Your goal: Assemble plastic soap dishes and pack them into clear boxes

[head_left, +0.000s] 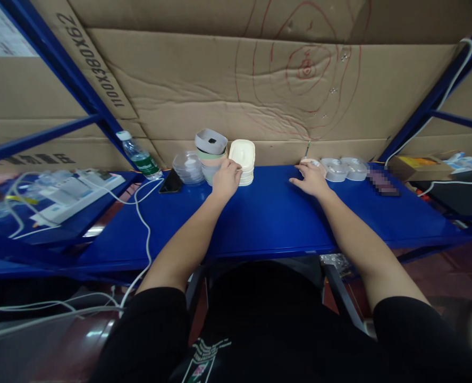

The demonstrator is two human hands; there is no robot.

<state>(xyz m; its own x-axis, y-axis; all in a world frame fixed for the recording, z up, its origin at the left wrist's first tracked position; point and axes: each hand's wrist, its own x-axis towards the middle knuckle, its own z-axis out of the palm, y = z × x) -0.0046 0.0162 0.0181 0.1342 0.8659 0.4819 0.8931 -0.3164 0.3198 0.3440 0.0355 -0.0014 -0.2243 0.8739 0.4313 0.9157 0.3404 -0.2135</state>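
Cream containers (242, 154), stacked, nested, top one with recessed interior facing up; placed at back of worktop (268, 213), beside left hand (227, 180). Left grip narrow, fingers bent at near-left edge of stack; cannot tell whether closed on a rim.

Coloured bowls (211, 142), nested just left of cream stack: grey uppermost, with dark square patch inside; green, pink and pale grey below. Clear bowls (187, 167), nested, transparent, left again.

Pale pink container (318, 165), partly hidden under right hand (311, 176). Right grip with thumb apart from fingers; cannot tell whether holding or merely resting. Thin pen-like item (308, 149), upright, slightly tilted, just behind. Clear containers (343, 169), two side by side, to right of same hand; contents too small to make out.

Worktop: blue, smooth, framed by blue metal posts (52, 58). At left end, dark phone (171, 182), lying flat; water bottle (142, 157), green-labelled, white-capped, tilted; white cable (142, 213), draped over front edge.

Behind: cardboard sheet (180, 74), creased, printed "1100X380X62", marked with red rings (306, 69). Right: cardboard box (421, 167) on neighbouring dark surface.
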